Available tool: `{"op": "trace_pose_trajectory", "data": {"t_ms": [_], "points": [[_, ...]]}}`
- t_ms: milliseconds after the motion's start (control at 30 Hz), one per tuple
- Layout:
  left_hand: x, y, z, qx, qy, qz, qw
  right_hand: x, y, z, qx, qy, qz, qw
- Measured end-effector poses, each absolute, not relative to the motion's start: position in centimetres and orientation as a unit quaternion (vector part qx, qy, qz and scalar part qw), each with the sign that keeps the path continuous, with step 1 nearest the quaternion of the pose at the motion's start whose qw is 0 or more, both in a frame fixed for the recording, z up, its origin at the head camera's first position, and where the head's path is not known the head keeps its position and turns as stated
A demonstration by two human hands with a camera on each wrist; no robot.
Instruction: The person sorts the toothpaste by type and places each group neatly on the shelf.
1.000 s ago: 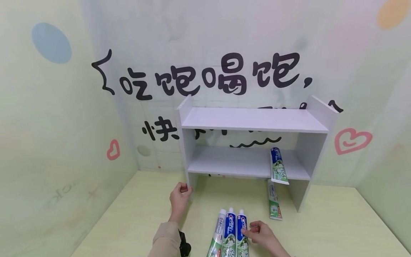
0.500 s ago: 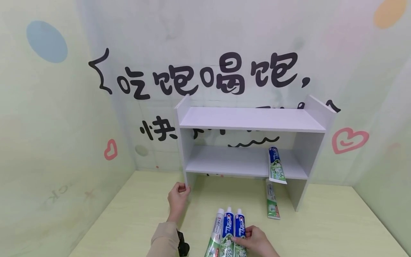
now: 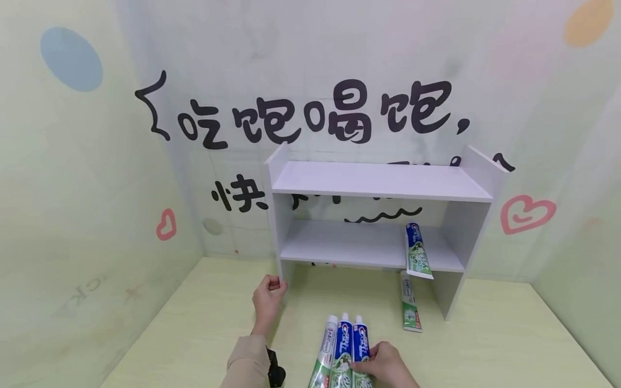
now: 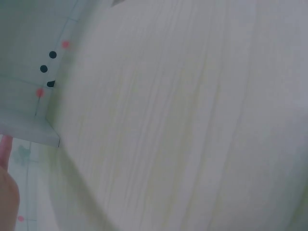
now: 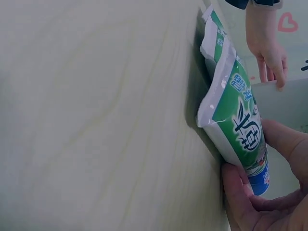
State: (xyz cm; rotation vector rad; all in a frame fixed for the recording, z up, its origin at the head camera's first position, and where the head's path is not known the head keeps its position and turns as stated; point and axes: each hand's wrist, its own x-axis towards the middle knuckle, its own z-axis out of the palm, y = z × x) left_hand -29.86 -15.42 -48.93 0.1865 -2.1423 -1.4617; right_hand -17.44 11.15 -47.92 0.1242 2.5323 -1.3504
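Three toothpaste tubes lie side by side at the front of the table. My right hand (image 3: 385, 366) grips the rightmost blue and green tube (image 3: 361, 342), thumb across its top, fingers along its right side; the right wrist view shows this toothpaste tube (image 5: 240, 118) tilted, crimped end up off the table. Left of it lie a matching tube (image 3: 344, 345) and a silver-green tube (image 3: 325, 350). My left hand (image 3: 268, 302) pinches the lower front edge of the white shelf's left side panel (image 3: 278, 226); part of that hand (image 4: 8, 197) shows in the left wrist view.
One blue and green tube (image 3: 417, 252) lies on the middle shelf board (image 3: 339, 242), its end past the front edge. Below, a silver-green tube (image 3: 410, 307) lies on the table (image 3: 218, 312) near the right side panel (image 3: 451, 291). Walls stand behind and at both sides.
My right hand has moved slightly left and down, from touching the rightmost tube's edge to gripping it, and that tube has shifted closer to the middle one. My left hand stays on the panel.
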Motion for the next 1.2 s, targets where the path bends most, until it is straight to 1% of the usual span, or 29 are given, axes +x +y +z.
{"op": "trace_pose_trajectory", "data": {"t_ms": [167,700,967,1200], "points": [[-29.9,-15.2,-49.0,0.067,-0.795,-0.537,0.275,-17.5,11.2,-47.8,0.045,0.869,-0.472,0.145],[-29.8,-15.2,-48.8,0.075,-0.794,-0.539,0.269,-17.6,11.4,-47.9,0.049,0.882,-0.448,0.136],[-29.7,-15.3,-48.9,0.077,-0.797,-0.539,0.261,-17.5,11.8,-48.2,0.061,0.860,-0.476,0.172],[-29.8,-15.2,-48.8,0.076,-0.798,-0.536,0.265,-17.2,12.3,-47.7,0.050,0.846,-0.502,0.173]]}}
